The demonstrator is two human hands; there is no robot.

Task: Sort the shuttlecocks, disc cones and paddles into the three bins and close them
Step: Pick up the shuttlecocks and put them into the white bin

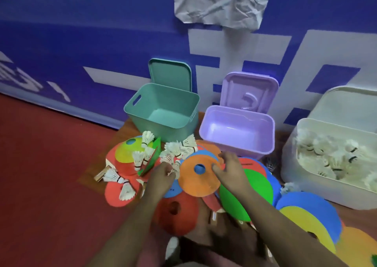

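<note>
Fingers of the right hand point(228, 168) pinched the rim of the orange disc cone point(199, 182), likely to lift it off the pile. The curled fingers of the left hand point(163, 177) met the shuttlecocks point(173, 152), but I could not tell whether they gripped one.

Brown mat point(122, 136) on red floor point(51, 175) carries green bin point(167, 132), purple bin point(234, 146), white bin point(295, 175).

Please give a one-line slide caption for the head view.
Right hand grips an orange disc cone; green bin and purple bin stand open.

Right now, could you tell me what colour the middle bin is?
The middle bin is lilac; head view.
</note>
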